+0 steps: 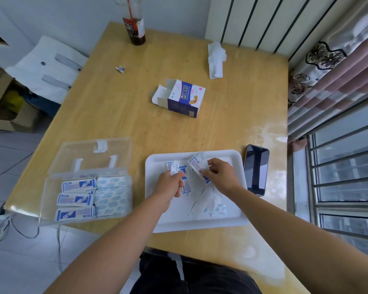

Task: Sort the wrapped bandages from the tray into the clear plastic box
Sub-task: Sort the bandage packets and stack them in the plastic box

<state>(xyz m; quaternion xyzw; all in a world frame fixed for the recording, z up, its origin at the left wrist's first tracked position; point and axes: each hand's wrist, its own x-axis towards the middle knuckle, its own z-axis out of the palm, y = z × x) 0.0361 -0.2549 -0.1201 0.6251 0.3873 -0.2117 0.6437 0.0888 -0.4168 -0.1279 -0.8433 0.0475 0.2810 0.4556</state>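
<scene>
The cardboard box (184,98) reads "CHUANGKOUTIE"; the wrapped bandages (79,185) read "创口贴"

Light wood table (119,107), glossy, with glare along its right edge. White chair (49,62) at the far left corner. Pale wall (72,18) behind, white slatted panel (253,20) far right. Floral curtain (331,66) and barred window (344,179) on the right. Grey tile floor (13,149) on the left with cardboard boxes (6,115) and cables (0,230).

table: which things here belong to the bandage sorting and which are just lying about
Job: white rectangular tray, blue-and-white wrapped bandages, clear plastic box, left hand, right hand.
Lying about: black smartphone, opened blue-and-white cardboard carton, dark drink bottle, crumpled white tissue, small crumpled wrapper.
</scene>
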